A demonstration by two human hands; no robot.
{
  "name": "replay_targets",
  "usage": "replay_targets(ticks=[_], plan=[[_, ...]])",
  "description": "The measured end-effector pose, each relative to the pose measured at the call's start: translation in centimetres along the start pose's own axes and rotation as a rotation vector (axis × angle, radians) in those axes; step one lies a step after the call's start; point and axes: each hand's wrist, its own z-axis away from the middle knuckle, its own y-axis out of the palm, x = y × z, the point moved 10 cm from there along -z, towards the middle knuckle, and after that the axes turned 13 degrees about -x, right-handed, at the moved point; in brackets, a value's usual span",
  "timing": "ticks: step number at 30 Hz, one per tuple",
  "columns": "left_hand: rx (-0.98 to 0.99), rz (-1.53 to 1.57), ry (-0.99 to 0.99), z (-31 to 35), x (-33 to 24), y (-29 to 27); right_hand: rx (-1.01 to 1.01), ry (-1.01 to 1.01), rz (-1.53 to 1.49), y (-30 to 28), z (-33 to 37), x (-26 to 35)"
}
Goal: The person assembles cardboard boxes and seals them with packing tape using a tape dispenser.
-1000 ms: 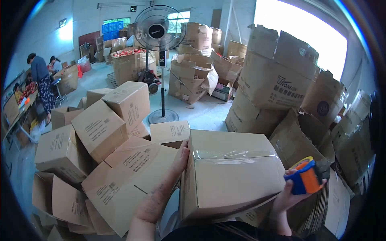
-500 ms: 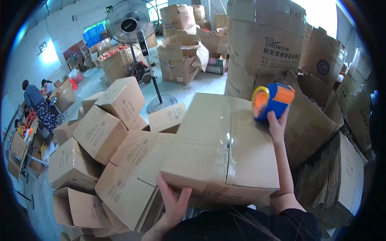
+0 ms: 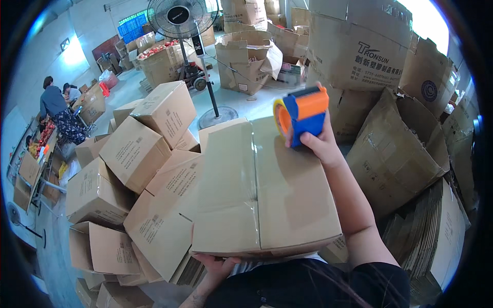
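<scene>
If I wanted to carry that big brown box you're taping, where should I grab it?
Probably underneath, from both ends. The cardboard box is wide, with smooth flat sides and no handles, so only its bottom edges give a hold. The left hand already props the near edge from below, while the right hand holds the tape dispenser.

Place: packing warehouse | Shown by: sealed cardboard boxes (image 3: 134,152) heaped on a concrete floor (image 3: 154,84) — flattened cartons (image 3: 431,241) stacked right | Also: standing fan (image 3: 183,18) — people (image 3: 56,110) sorting goods at far left
</scene>
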Motion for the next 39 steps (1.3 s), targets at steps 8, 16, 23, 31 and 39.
replay_targets(ticks=[8,16,23,31,39], plan=[[0.64,-0.268,0.728,-12.0,-19.3,10.2,-0.182,0.12,0.119,-7.7,2.1,-2.6],[0.819,-0.364,0.534,-12.7,-14.0,17.6,0.012,0.158,0.393,-2.9,2.6,1.9],[1.003,-0.143,0.344,-14.5,-12.5,18.3,0.187,0.149,0.446,1.6,4.8,4.3],[0.612,-0.293,0.552,-12.5,-9.7,20.6,0.168,0.122,0.629,-2.3,4.6,1.8],[0.375,-0.22,0.48,-11.7,-5.4,21.7,0.017,0.172,0.496,-6.7,3.6,0.0]])
